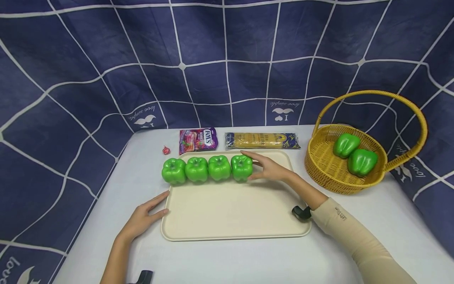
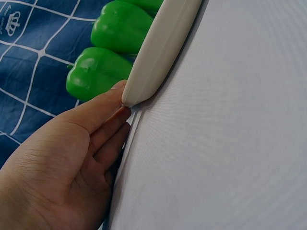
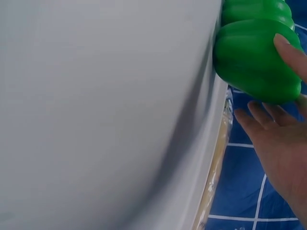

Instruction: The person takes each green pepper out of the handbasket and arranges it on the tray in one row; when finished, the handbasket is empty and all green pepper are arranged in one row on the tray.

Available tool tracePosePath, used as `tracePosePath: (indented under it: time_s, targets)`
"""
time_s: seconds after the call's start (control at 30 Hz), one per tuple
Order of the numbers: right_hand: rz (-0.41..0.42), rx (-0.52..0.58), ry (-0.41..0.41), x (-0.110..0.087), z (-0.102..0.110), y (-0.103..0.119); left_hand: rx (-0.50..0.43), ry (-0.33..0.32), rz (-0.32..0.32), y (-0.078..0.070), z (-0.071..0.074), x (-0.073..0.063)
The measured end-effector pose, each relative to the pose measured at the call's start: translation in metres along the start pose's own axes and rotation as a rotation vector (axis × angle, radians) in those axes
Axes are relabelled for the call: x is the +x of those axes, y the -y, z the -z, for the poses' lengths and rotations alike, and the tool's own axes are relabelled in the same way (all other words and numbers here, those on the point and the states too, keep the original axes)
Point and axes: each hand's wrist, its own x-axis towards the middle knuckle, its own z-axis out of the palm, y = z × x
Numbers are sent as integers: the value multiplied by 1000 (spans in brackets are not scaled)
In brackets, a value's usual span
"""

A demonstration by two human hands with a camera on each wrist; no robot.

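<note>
Blue grid-print cloth (image 1: 202, 81) backs white tabletop (image 1: 227, 262). Right hand (image 1: 271, 167) curls round green bell pepper (image 1: 242, 168), three peppers (image 1: 219, 168) lined up left of it; left hand (image 1: 142, 217), fingers relaxed, touches tray (image 1: 234, 209). Row-setting apparently under way; next move likely calls for letting go.

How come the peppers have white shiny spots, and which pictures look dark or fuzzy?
Head view: bright, with white glints on the green peppers, probably reflected light; left wrist view: dimmer, with faint ripply lines across the white tabletop; right wrist view: dim, the tray fuzzy, a dark shadow along its raised edge.
</note>
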Motion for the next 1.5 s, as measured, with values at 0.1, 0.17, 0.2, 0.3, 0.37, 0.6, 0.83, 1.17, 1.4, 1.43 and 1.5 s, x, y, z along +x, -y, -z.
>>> tracePosePath:
  time_s: [0.1, 0.17, 0.2, 0.3, 0.37, 0.6, 0.83, 1.17, 1.4, 1.43, 1.5]
  targets:
    - [-6, -11, -4, 1, -1, -12, 4, -2, -4, 0, -1, 0]
    - [-10, -15, -6, 1, -1, -19, 3, -5, -1, 0, -1, 0]
    - [-11, -19, -7, 0, 0, -20, 5, -5, -1, -1, -1, 0]
    - [-14, -41, -21, -5, 4, -19, 3, -5, -2, -2, 0, -1]
    - [-12, -70, -35, -11, 10, -16, 1, -2, -4, -3, 0, -1]
    - [10, -222, -179, -48, 44, -1, -20, 0, 2, -3, -1, -1]
    - [-63, -530, -481, -102, 93, 9, -14, -1, 14, -5, 0, -2]
    - [-413, -754, -963, -170, 130, -7, 4, -11, 1, -2, -1, -1]
    - [-562, -726, -956, -197, 139, -25, -5, -7, 4, -3, -1, -1]
    - [-583, -722, -942, -200, 141, -27, -6, -6, 4, -3, -1, -1]
    - [-616, -710, -913, -203, 143, -30, -7, -5, -4, -3, 0, -1]
